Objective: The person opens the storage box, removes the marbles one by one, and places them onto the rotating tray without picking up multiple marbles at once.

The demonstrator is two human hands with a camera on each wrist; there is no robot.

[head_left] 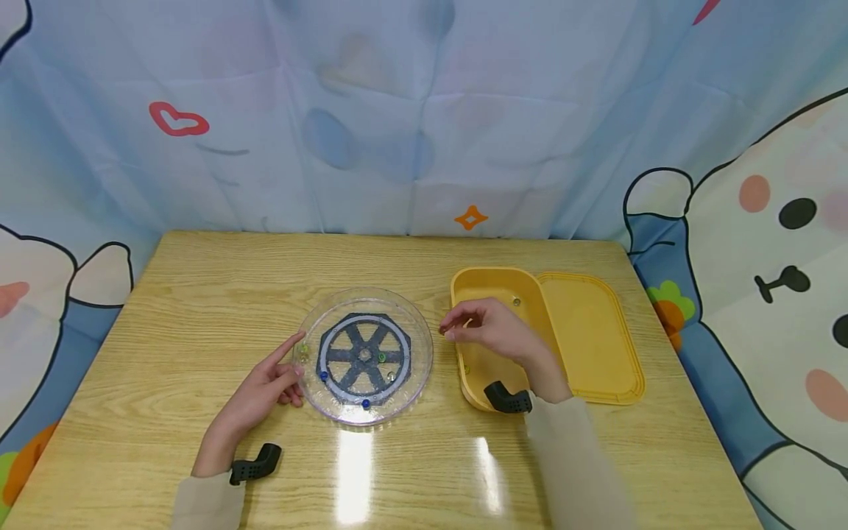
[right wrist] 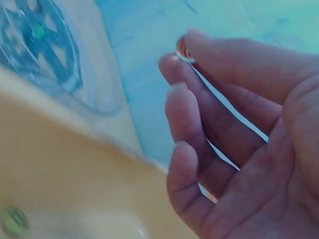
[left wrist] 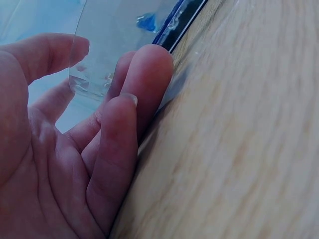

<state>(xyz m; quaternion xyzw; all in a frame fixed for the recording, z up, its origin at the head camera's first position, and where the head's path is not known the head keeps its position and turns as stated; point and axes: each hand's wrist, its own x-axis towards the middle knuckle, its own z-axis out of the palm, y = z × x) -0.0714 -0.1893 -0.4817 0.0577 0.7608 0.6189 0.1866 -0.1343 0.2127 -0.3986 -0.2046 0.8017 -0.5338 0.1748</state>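
Observation:
A clear round dish (head_left: 419,386) stands on the table, with a dark spoked wheel pattern (head_left: 365,355) at its middle. Several marbles lie in it, including a blue marble (head_left: 366,404) and a green marble (head_left: 382,358). My left hand (head_left: 268,381) holds the dish's left edge, thumb and fingers about the rim. Between thumb and fingertip, my right hand (head_left: 498,328) pinches a small orange-red marble (right wrist: 184,49), above the left rim of a yellow box (head_left: 493,386). The fingers partly cover that marble.
Inside the yellow box lie a marble (head_left: 516,301) near the back and a yellow-green marble (right wrist: 15,222). A yellow lid (head_left: 596,338) lies flat against the box's right side. Behind the wooden table (head_left: 218,294) hangs a printed curtain (head_left: 371,147).

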